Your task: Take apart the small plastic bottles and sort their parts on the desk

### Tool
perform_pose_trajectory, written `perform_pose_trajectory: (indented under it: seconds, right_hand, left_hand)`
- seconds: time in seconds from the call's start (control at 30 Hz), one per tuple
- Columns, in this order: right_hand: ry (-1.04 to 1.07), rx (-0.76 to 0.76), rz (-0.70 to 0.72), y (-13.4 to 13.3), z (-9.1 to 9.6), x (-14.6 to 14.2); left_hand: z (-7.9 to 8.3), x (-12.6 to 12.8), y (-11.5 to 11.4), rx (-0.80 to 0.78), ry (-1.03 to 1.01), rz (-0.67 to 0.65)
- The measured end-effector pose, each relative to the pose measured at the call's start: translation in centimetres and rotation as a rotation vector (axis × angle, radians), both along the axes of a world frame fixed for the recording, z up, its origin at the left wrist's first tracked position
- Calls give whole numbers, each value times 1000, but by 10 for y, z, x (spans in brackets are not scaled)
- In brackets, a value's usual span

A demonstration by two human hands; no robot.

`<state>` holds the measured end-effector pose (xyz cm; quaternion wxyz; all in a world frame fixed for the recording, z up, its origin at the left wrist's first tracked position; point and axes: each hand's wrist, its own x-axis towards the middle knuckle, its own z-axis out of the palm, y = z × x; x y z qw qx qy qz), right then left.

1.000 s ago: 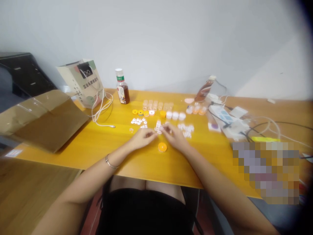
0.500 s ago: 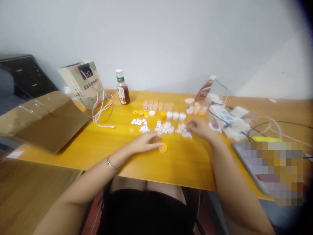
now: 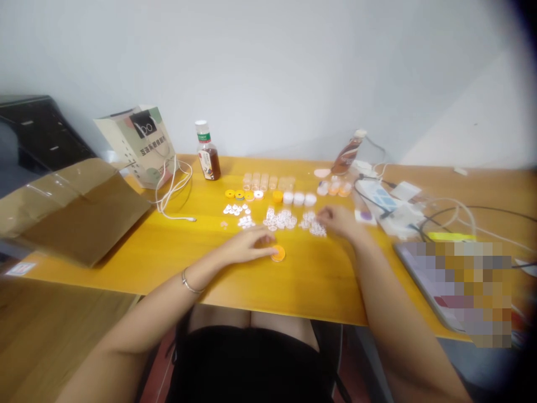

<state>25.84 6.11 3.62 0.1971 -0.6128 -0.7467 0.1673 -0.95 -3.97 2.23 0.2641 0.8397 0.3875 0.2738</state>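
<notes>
My left hand [image 3: 250,244] rests on the table with its fingers loosely bent and apart from the thumb. Its thumb tip touches the left edge of a round orange piece [image 3: 278,254] that lies flat. Over the right end of a pile of small white ring-like parts [image 3: 312,224] is my right hand [image 3: 340,222]. The thumb and index finger there are pinched together; what is between them, if anything, is too small to tell. A larger cluster of similar white parts [image 3: 282,219] lies between the hands.
Behind are orange spool-like rounds [image 3: 239,195], white round caps [image 3: 298,198] and clear cups [image 3: 264,181]. Two drink bottles [image 3: 208,154] stand farther back. A cardboard box [image 3: 96,224] and paper bag [image 3: 140,148] are left; cables, a power strip [image 3: 403,218] and a laptop-like slab [image 3: 423,285] right.
The whole view has shifted slightly. Both hands keep nearly the same places, the left beside the orange piece and the right at the white parts.
</notes>
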Motion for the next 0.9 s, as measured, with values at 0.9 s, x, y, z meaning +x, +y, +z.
perform_pose_trajectory:
  seconds: [0.9]
  right_hand:
    - [-111,-17,191,-7,-7,-16]
  left_hand:
    - [-6,-2,2,10,93,-112]
